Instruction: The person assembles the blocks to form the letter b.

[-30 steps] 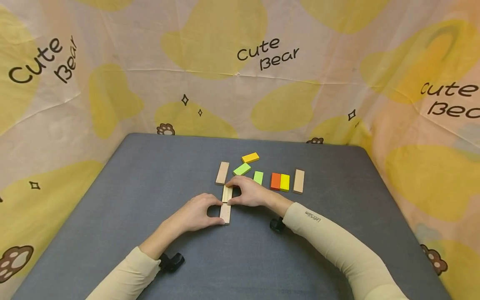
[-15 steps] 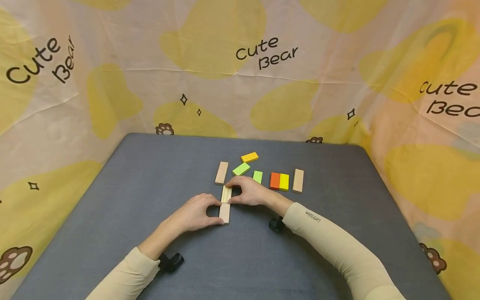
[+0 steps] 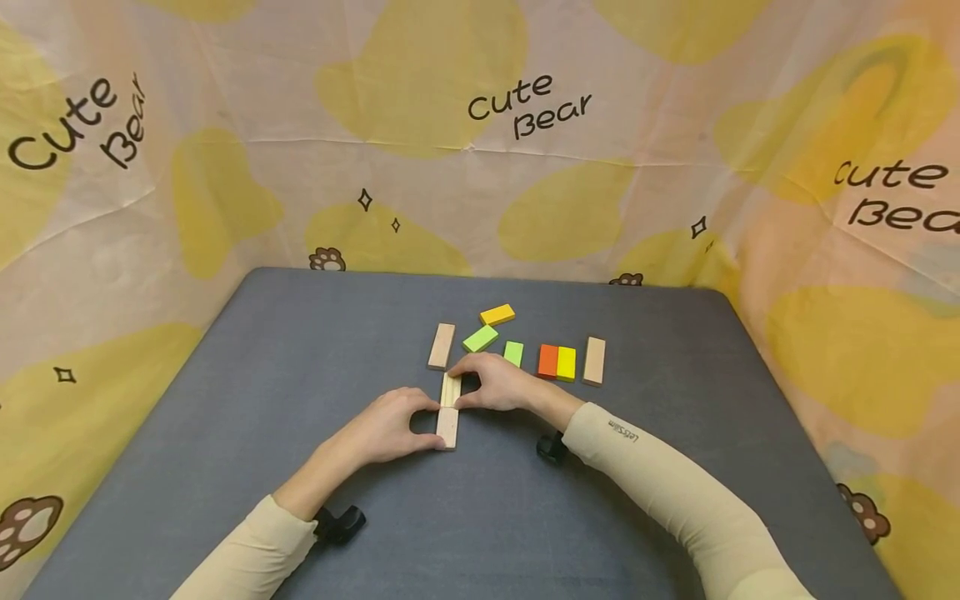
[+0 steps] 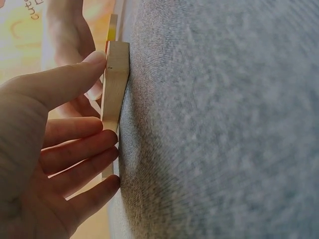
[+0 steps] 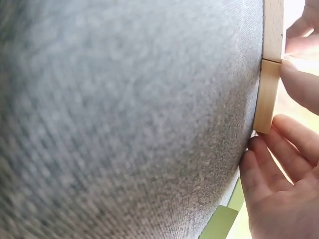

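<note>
Two wooden blocks lie end to end in a line on the dark grey table. My left hand [image 3: 390,425] pinches the nearer, plain wooden block [image 3: 447,429] by its ends, thumb at the near end and fingertips toward the far end. My right hand [image 3: 495,383] grips the paler, shorter-looking wooden block [image 3: 451,390] just beyond, its thumb near the joint and its index finger at the far end. From the right wrist view, the ends of the paler block [image 5: 267,97] and the plain block [image 5: 273,30] meet at a thin seam.
Beyond my hands lie a plain wooden block [image 3: 442,346], a green block [image 3: 480,338], a yellow-orange block [image 3: 497,315] and a second green block [image 3: 513,353]. Rightward are a red block [image 3: 548,361] beside a yellow block [image 3: 566,364], then another wooden block [image 3: 594,361]. Printed cloth [image 3: 420,108] surrounds the table.
The dark gap between the two held blocks has narrowed to a thin seam as they came together. Both hands keep their grip and have barely moved.
</note>
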`<state>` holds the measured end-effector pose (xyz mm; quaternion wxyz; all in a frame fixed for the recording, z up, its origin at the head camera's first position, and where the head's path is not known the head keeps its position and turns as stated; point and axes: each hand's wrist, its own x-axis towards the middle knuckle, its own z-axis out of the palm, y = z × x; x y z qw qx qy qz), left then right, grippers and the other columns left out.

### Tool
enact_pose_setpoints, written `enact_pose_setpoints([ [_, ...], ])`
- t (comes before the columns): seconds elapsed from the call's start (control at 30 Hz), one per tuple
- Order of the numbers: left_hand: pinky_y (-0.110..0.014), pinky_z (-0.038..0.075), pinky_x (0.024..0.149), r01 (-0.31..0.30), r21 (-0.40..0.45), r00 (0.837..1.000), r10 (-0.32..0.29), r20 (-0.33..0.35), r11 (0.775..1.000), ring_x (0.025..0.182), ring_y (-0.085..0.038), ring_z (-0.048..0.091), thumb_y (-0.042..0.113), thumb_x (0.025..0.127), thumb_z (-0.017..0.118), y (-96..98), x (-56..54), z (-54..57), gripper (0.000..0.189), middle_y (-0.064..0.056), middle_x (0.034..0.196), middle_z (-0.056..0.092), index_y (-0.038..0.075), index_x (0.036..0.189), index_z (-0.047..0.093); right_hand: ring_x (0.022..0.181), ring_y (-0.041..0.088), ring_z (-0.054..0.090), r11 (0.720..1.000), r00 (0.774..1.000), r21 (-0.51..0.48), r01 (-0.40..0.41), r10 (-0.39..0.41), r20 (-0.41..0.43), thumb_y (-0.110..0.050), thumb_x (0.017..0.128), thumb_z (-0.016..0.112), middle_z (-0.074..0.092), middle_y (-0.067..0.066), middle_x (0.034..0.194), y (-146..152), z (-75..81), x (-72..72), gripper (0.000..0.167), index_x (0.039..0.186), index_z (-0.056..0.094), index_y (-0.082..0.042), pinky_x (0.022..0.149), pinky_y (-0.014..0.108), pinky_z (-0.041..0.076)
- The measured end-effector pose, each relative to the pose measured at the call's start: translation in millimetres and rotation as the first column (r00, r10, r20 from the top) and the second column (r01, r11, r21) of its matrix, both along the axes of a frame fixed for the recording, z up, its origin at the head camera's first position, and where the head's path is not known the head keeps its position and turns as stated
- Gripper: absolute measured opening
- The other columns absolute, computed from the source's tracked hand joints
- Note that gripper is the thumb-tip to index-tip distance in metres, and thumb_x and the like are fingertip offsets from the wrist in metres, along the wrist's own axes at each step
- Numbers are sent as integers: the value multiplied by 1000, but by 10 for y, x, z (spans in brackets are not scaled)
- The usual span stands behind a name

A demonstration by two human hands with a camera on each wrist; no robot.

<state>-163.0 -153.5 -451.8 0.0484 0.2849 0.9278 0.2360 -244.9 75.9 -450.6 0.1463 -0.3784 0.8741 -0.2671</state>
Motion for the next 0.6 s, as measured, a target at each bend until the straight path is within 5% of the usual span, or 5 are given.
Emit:
enact_pose_setpoints([
  [0.6, -44, 53, 91, 7, -5, 1000, -7, -23, 1000, 104, -23, 65, 38, 84, 85, -5, -30, -21, 47, -3, 109, 72, 5, 116, 75, 124, 22, 57, 998, 1000, 55, -1, 2, -28, -31, 89, 81, 65, 6, 132, -51, 28, 91, 54, 134, 65, -6, 108, 37, 43],
])
